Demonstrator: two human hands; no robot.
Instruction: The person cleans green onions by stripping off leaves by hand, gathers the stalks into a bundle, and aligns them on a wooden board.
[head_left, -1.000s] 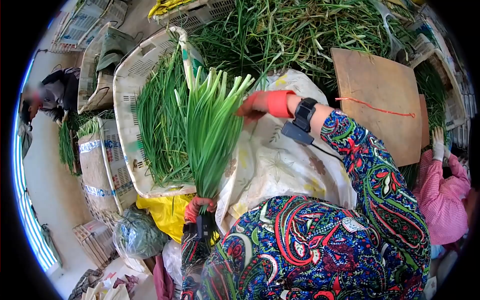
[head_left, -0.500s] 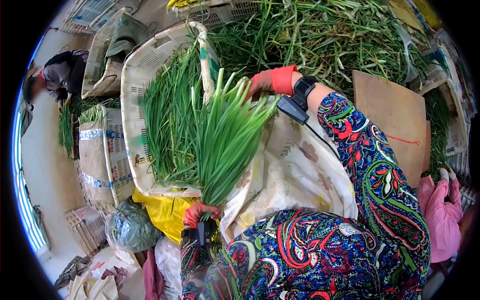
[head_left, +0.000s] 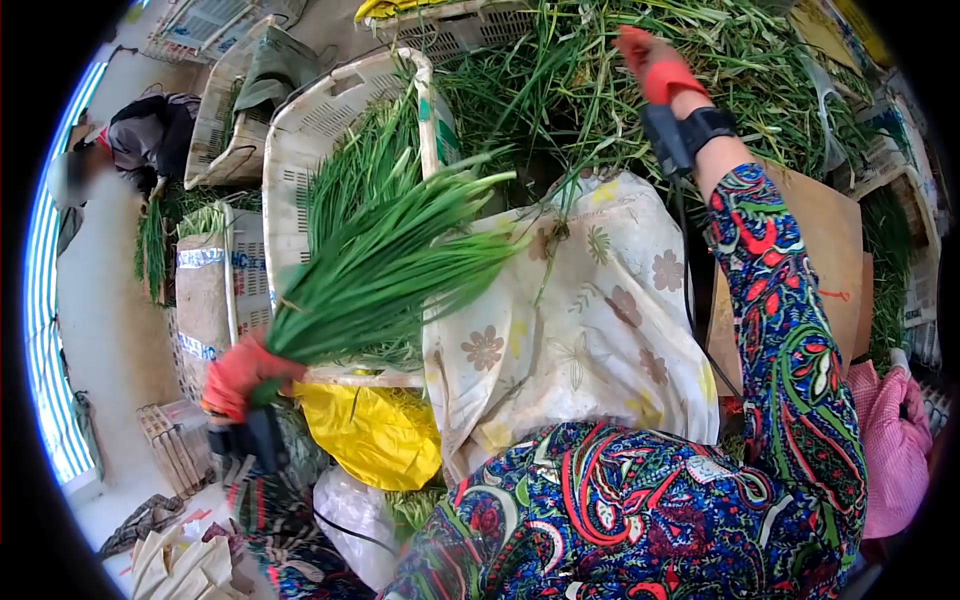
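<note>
My left hand [head_left: 250,378], in a red glove, is closed round the lower end of a bunch of garlic chives [head_left: 370,270]. The bunch lies slantwise over the near side of a white plastic basket [head_left: 272,180], its pale ends pointing right, above the cloth. More chives [head_left: 345,190] fill the basket. My right hand [head_left: 650,62], also red-gloved, is stretched out over a big heap of loose green stalks [head_left: 560,85]; its fingers look extended, slightly blurred, with nothing visible in them. A few loose stalks lie on the flowered cloth [head_left: 590,330] over my lap.
A yellow plastic bag [head_left: 375,430] lies below the basket. On the right stands a brown board [head_left: 800,235]. Other crates [head_left: 250,270] stand at left, near a bent-over person [head_left: 150,135] handling greens. A pink-checked sleeve [head_left: 885,440] shows at far right.
My left hand has swung left with the chives, tilting the bunch from near upright to slanting. My right hand has left the bunch's pale ends and moved up and right over the heap.
</note>
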